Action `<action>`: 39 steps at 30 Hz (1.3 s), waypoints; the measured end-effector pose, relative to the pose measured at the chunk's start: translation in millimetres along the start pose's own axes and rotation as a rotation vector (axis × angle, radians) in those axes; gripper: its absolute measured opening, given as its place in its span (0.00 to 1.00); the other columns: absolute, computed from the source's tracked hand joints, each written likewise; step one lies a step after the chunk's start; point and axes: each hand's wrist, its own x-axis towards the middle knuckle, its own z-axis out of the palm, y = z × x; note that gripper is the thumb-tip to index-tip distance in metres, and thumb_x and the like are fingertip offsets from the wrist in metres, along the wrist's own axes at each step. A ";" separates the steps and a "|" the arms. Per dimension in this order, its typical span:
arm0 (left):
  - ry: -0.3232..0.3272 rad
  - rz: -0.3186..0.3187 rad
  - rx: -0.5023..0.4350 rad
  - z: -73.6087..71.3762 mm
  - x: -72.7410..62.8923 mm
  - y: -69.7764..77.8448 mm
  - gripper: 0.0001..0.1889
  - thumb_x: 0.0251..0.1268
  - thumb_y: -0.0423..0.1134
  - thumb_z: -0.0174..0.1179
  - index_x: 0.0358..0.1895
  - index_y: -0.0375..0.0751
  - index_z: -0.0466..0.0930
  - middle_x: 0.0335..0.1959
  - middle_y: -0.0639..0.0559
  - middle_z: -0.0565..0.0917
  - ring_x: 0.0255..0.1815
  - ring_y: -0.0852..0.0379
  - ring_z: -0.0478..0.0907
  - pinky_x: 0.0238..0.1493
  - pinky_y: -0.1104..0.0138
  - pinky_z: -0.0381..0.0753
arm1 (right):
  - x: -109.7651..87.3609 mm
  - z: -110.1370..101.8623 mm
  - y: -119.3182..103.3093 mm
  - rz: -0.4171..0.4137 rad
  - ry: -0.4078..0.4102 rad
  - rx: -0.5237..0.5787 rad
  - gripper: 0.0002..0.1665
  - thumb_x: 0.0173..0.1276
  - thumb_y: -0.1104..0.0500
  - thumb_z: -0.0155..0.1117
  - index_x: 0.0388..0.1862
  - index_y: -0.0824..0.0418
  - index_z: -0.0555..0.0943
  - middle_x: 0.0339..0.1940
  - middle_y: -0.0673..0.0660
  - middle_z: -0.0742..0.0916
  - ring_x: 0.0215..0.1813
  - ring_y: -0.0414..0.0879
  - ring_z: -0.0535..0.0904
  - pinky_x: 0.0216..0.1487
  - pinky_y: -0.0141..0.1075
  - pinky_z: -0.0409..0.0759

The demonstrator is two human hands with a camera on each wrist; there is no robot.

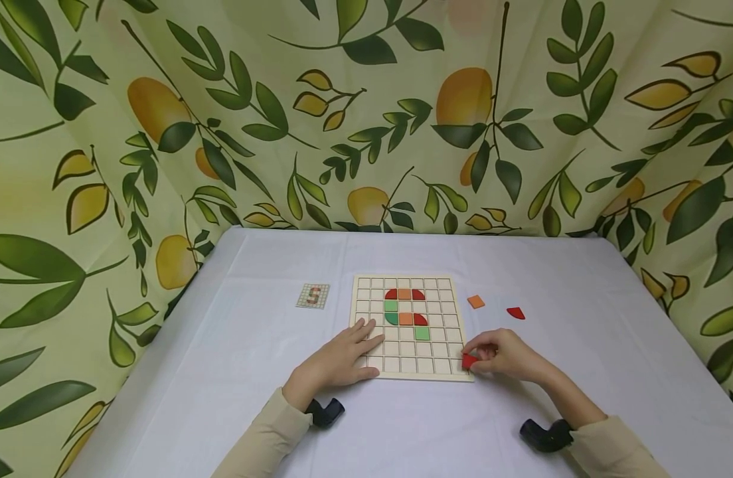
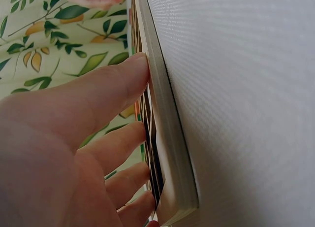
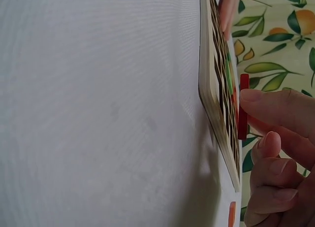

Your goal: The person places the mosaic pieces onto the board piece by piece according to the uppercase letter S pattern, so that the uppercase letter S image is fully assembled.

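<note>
A pale wooden grid board (image 1: 406, 364) lies on the table, with red and green rounded tiles and orange and green square tiles in its upper and middle cells. My left hand (image 1: 342, 355) rests on the board's left side, fingers spread; in the left wrist view the thumb (image 2: 115, 81) touches the rim. Over the lower right corner, my right hand (image 1: 510, 355) pinches a small red tile (image 1: 469, 362) between thumb and fingers. Seen edge-on in the right wrist view, this red tile (image 3: 243, 109) is thin and flat; its full outline is partly hidden by the fingers.
Right of the board lie a loose orange square tile (image 1: 476, 302) and a red rounded tile (image 1: 516, 313). A small card (image 1: 313, 296) with a gridded, coloured S-like pattern is on the left. White cloth (image 1: 253, 285) covers the table, and a leaf-patterned curtain (image 1: 366, 133) hangs behind.
</note>
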 end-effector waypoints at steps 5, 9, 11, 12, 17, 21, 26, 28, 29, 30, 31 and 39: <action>0.004 0.006 -0.002 0.6 0.0 -0.4 0.33 0.67 0.53 0.56 0.73 0.49 0.62 0.79 0.46 0.55 0.82 0.45 0.47 0.79 0.50 0.55 | 2.3 1.9 -0.7 -0.006 -0.006 0.001 0.13 0.54 0.63 0.73 0.40 0.64 0.86 0.20 0.47 0.75 0.23 0.31 0.66 0.23 0.23 0.65; 0.007 0.006 -0.007 0.1 0.0 -0.3 0.33 0.67 0.54 0.56 0.73 0.49 0.62 0.79 0.46 0.54 0.82 0.45 0.47 0.79 0.50 0.55 | 4.6 3.2 -2.6 -0.018 -0.005 -0.007 0.12 0.54 0.64 0.73 0.39 0.63 0.86 0.20 0.47 0.75 0.23 0.30 0.65 0.23 0.23 0.65; 0.005 0.005 -0.007 -0.2 -0.1 -0.3 0.33 0.67 0.54 0.56 0.73 0.49 0.62 0.79 0.47 0.54 0.82 0.45 0.47 0.80 0.51 0.55 | 5.9 3.9 -3.7 -0.026 -0.005 -0.012 0.12 0.54 0.64 0.73 0.39 0.63 0.86 0.20 0.46 0.74 0.23 0.30 0.65 0.23 0.23 0.65; 0.005 0.005 -0.005 0.0 0.0 -0.6 0.33 0.67 0.54 0.56 0.73 0.49 0.62 0.79 0.47 0.54 0.82 0.45 0.47 0.80 0.51 0.55 | 6.6 4.2 -4.2 -0.029 -0.005 -0.015 0.12 0.53 0.64 0.73 0.38 0.64 0.86 0.20 0.46 0.74 0.23 0.30 0.65 0.23 0.23 0.65; 0.005 0.009 0.002 0.1 0.0 -1.0 0.33 0.67 0.54 0.56 0.73 0.49 0.62 0.79 0.47 0.54 0.82 0.45 0.47 0.79 0.50 0.55 | 10.1 5.4 -6.1 -0.025 -0.011 -0.023 0.13 0.53 0.63 0.74 0.39 0.64 0.87 0.20 0.46 0.75 0.23 0.30 0.65 0.22 0.23 0.65; 0.010 0.014 0.005 0.0 -0.1 -0.9 0.33 0.67 0.54 0.56 0.73 0.49 0.62 0.79 0.46 0.54 0.82 0.45 0.47 0.79 0.50 0.56 | 12.7 6.2 -6.8 -0.016 -0.019 -0.021 0.14 0.53 0.63 0.74 0.40 0.65 0.87 0.20 0.46 0.74 0.23 0.31 0.65 0.22 0.23 0.64; 0.009 0.017 0.006 -0.4 0.1 -0.8 0.33 0.67 0.54 0.56 0.73 0.49 0.62 0.79 0.46 0.54 0.81 0.44 0.47 0.79 0.50 0.56 | 15.5 7.8 -7.5 -0.012 -0.027 -0.007 0.15 0.53 0.62 0.74 0.40 0.65 0.87 0.20 0.47 0.75 0.23 0.31 0.65 0.22 0.23 0.65; 0.009 0.021 0.005 -0.1 0.2 -1.0 0.33 0.67 0.54 0.56 0.73 0.48 0.62 0.79 0.46 0.55 0.81 0.44 0.48 0.79 0.50 0.56 | 16.7 8.6 -7.7 -0.012 -0.030 -0.002 0.15 0.53 0.62 0.74 0.41 0.65 0.87 0.20 0.47 0.75 0.24 0.31 0.65 0.22 0.23 0.65; 0.008 0.021 0.006 0.0 0.2 -1.1 0.33 0.67 0.54 0.56 0.73 0.48 0.62 0.79 0.46 0.55 0.81 0.44 0.47 0.79 0.50 0.56 | 17.3 9.0 -7.9 -0.013 -0.031 0.001 0.15 0.53 0.62 0.74 0.41 0.65 0.87 0.20 0.47 0.75 0.23 0.31 0.65 0.22 0.23 0.65; 0.011 0.024 0.009 0.3 0.4 -1.3 0.33 0.67 0.54 0.56 0.73 0.48 0.62 0.79 0.45 0.55 0.81 0.44 0.48 0.79 0.50 0.56 | 17.9 9.5 -8.0 -0.015 -0.032 0.003 0.15 0.53 0.62 0.74 0.41 0.65 0.87 0.20 0.47 0.75 0.23 0.31 0.65 0.22 0.23 0.64; 0.011 0.025 0.011 0.4 0.3 -1.4 0.33 0.67 0.54 0.56 0.73 0.48 0.62 0.79 0.45 0.55 0.81 0.44 0.48 0.79 0.50 0.56 | 18.5 10.1 -8.2 -0.017 -0.034 0.007 0.15 0.53 0.62 0.74 0.41 0.65 0.87 0.20 0.47 0.75 0.23 0.31 0.65 0.22 0.23 0.64; 0.003 0.016 0.004 -0.2 0.2 -0.8 0.34 0.67 0.54 0.56 0.73 0.49 0.62 0.79 0.46 0.54 0.81 0.44 0.47 0.79 0.50 0.55 | 21.4 15.2 -10.1 -0.034 -0.047 0.013 0.13 0.54 0.64 0.72 0.40 0.65 0.87 0.19 0.46 0.74 0.22 0.30 0.65 0.22 0.23 0.65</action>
